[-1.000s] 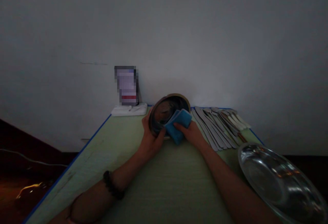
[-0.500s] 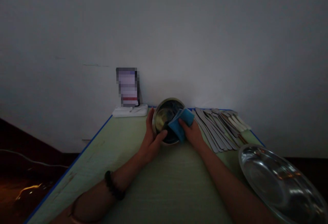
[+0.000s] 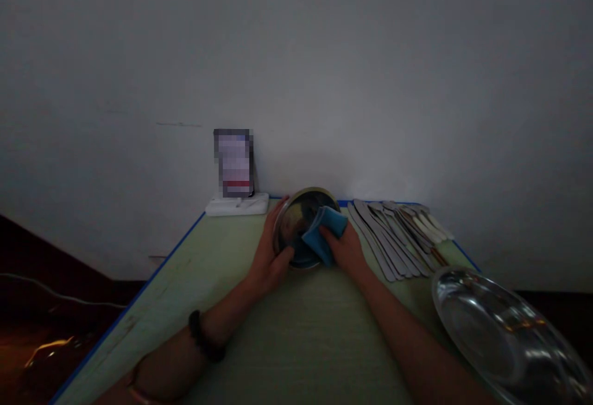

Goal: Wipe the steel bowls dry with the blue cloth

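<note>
A shiny round metal bowl (image 3: 293,220) is tilted toward me near the far side of the table. My left hand (image 3: 270,257) grips its left side, with the thumb over the near rim and the fingers around the outside. In my right hand (image 3: 346,246) is a folded blue cloth (image 3: 319,235), pinched between thumb and fingers. The cloth lies against the inside of the bowl at its right and hides part of it. Some fingers of the right hand are hidden behind the cloth.
Several metal knives, spoons and forks (image 3: 386,241) lie in a row on the right of the green table (image 3: 296,337). A large metal basin (image 3: 486,325) stands at the near right. A phone (image 3: 235,161) leans on a white stand (image 3: 237,205) by the wall.
The bowl has turned a little in my left hand and tilts differently. My right hand has shifted the cloth slightly along the bowl's inside. The whole view has moved slightly.
</note>
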A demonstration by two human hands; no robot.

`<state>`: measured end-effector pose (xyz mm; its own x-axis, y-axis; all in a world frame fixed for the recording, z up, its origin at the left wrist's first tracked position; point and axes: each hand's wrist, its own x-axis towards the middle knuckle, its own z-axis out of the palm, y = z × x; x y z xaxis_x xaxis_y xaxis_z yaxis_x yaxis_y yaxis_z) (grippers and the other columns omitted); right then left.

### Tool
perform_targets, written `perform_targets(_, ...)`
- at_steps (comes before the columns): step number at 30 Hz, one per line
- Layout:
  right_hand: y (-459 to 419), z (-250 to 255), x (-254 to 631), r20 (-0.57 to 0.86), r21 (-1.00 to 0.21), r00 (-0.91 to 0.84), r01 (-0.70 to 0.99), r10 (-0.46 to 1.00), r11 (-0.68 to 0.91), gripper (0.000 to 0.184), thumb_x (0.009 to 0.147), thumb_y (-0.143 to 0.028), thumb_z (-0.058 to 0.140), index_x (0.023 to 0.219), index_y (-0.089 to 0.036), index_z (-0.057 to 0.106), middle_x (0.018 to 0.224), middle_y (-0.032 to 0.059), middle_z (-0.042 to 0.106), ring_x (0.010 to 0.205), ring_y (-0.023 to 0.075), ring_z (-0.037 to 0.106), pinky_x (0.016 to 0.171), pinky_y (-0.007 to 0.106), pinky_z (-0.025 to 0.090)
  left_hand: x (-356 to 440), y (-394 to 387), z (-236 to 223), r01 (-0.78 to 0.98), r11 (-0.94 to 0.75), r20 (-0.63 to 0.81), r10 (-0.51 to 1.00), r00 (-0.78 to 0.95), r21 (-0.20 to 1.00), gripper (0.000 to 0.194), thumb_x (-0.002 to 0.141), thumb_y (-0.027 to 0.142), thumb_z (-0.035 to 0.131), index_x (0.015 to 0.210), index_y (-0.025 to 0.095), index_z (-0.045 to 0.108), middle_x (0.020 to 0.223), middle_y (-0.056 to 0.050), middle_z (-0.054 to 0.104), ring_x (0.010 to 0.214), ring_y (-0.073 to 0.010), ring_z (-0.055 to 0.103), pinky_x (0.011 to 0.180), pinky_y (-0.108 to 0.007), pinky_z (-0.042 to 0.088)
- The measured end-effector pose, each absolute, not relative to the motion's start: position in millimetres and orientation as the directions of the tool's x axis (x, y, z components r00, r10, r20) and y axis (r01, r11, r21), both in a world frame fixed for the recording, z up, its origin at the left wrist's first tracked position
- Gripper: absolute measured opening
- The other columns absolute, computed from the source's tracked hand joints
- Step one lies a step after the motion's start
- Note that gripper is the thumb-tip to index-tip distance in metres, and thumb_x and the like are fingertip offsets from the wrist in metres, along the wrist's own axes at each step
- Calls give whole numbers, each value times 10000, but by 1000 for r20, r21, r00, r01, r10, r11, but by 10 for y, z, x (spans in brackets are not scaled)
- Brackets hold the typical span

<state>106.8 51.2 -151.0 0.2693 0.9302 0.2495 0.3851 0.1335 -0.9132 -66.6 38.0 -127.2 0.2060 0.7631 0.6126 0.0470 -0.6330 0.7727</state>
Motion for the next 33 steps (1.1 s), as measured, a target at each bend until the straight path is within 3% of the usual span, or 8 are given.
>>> perform_targets(4,523,-1507,1084,252,-917,303,377,919,128,363,697,-425,601,951,-165,590,921,92,668,864,231,614,772,350,463,-678,359,-1269,30,-552,536,820,203,833,676,721,155,542,1345,202,287,1323,-98,446,1228,-285,408,1054,-471,285)
perform_targets(10,532,-1468,1125,255,-921,280,361,926,144,346,774,-420,511,987,-165,606,976,86,665,934,227,603,821,360,446,-516,250,-1295,261,-636,613,771,174,726,902,725,249,621,1397,236,19,1456,-139,160,1320,-287,250,1070,-464,238)
perform_targets(14,508,-1447,1108,270,-908,177,372,946,190,329,727,-408,584,953,-174,630,947,66,679,903,219,615,818,348,451,-522,303,-1306,354,-572,589,805,69,740,855,732,191,591,1396,193,53,1431,-149,232,1324,-269,246,1085,-456,206)
perform_targets(19,497,-1482,1082,263,-908,249,391,932,152,342,720,-424,586,947,-170,613,915,85,678,864,227,621,759,343,468,-653,403,-1248,225,-611,601,790,122,759,668,677,81,491,1314,192,319,1324,-86,439,1237,-261,390,1059,-444,277)
perform_targets(23,503,-1504,1077,274,-904,278,402,920,148,357,750,-431,550,980,-160,585,927,107,671,869,233,620,756,346,465,-754,445,-1221,104,-545,525,834,172,832,595,634,111,518,1221,176,440,1201,-66,547,1122,-275,496,984,-431,379)
perform_targets(26,511,-1502,1082,283,-898,258,409,924,160,374,762,-430,537,997,-143,586,958,123,665,897,240,613,776,360,463,-752,416,-1255,80,-521,502,847,176,850,633,677,193,563,1283,172,380,1270,-91,497,1184,-293,448,1023,-451,331)
perform_targets(30,525,-1499,1102,276,-897,209,407,938,174,379,739,-414,573,1001,-141,602,975,113,667,910,235,615,798,356,460,-661,317,-1282,114,-519,494,849,187,847,815,707,241,625,1389,210,181,1386,-108,375,1282,-280,342,1070,-454,262)
perform_targets(33,530,-1501,1112,266,-898,205,409,942,165,397,700,-414,618,991,-145,606,960,108,671,882,240,620,784,364,465,-650,312,-1280,66,-560,532,812,241,826,847,701,237,629,1397,223,146,1371,-110,396,1258,-277,382,1056,-450,295)
